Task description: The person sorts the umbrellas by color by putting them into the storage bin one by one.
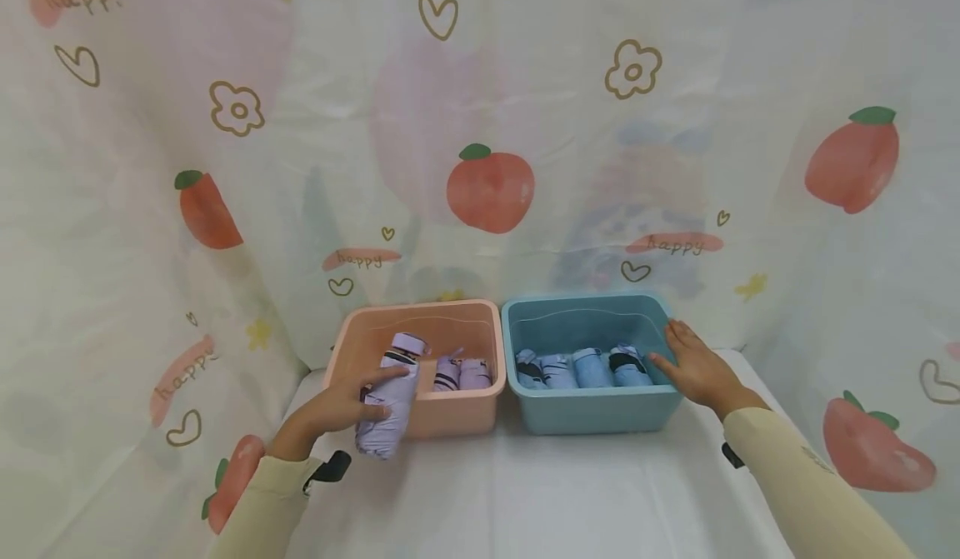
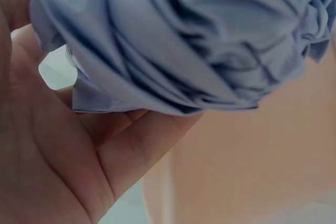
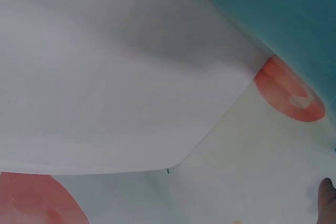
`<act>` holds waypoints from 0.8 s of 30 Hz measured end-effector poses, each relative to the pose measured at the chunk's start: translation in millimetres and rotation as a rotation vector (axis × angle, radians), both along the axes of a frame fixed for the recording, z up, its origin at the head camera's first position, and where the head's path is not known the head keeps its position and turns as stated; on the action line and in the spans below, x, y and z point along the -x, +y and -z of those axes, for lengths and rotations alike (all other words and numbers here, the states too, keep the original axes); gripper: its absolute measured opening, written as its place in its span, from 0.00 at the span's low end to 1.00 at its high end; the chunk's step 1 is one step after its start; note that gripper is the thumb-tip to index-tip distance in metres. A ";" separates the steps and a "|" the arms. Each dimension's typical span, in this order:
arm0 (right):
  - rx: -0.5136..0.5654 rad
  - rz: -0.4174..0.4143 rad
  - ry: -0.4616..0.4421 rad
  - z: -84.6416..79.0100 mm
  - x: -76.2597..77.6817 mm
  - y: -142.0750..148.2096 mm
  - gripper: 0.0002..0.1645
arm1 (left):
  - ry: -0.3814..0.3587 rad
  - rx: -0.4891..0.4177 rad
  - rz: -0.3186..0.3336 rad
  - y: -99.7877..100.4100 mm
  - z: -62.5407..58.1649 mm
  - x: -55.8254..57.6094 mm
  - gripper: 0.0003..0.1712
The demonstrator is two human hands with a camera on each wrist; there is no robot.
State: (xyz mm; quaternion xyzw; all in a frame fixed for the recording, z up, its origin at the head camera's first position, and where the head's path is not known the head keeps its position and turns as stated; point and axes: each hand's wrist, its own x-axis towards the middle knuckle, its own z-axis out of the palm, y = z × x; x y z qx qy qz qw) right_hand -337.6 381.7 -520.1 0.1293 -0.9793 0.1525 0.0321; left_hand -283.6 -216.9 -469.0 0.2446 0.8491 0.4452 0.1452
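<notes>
A folded lavender umbrella (image 1: 390, 401) with dark stripes near its top is held by my left hand (image 1: 337, 405), thumb and fingers around its sides. It stands tilted over the front left of the peach bin (image 1: 457, 416). Its gathered fabric (image 2: 210, 40) fills the upper left wrist view, with the palm beside it. Two more lavender umbrellas (image 1: 474, 374) sit inside that bin on the right. My right hand (image 1: 697, 367), fingers straight, is at the right rim of the blue bin (image 1: 600, 411). Several blue folded umbrellas (image 1: 592, 367) stand in a row there.
The two bins stand side by side at the back of a white-covered table (image 1: 555, 492). A printed curtain (image 1: 555, 126) with fruit, hearts and flowers rises behind them and along both sides.
</notes>
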 end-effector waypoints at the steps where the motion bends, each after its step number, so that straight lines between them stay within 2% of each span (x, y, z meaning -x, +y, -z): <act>1: 0.000 -0.001 -0.002 0.4 -0.4 -0.5 0.55 | -0.001 0.005 0.012 1.6 -3.3 4.8 0.39; 4: -0.009 -0.003 0.000 2.0 0.3 -1.3 0.55 | 0.022 0.043 0.037 6.0 -16.0 21.7 0.39; 10: -0.012 -0.008 0.005 2.3 1.4 -0.4 0.54 | 0.172 0.189 0.083 9.9 -44.8 64.0 0.36; 12: -0.015 -0.004 0.006 1.7 1.6 0.5 0.54 | 0.165 0.226 0.077 10.0 -48.8 78.3 0.36; 14: -0.020 0.004 0.006 1.3 1.4 2.2 0.54 | 0.123 0.265 0.053 12.0 -50.6 91.0 0.36; 18: -0.015 0.024 0.009 0.9 0.8 2.9 0.54 | 0.022 0.352 -0.017 14.5 -43.4 111.0 0.36; 22: 0.003 0.024 0.010 1.5 -0.7 0.2 0.54 | 0.042 0.495 -0.006 13.1 -22.1 124.0 0.37; 24: 0.005 0.018 0.012 2.5 -1.3 -0.5 0.54 | 0.022 0.531 0.011 12.0 -10.1 126.9 0.37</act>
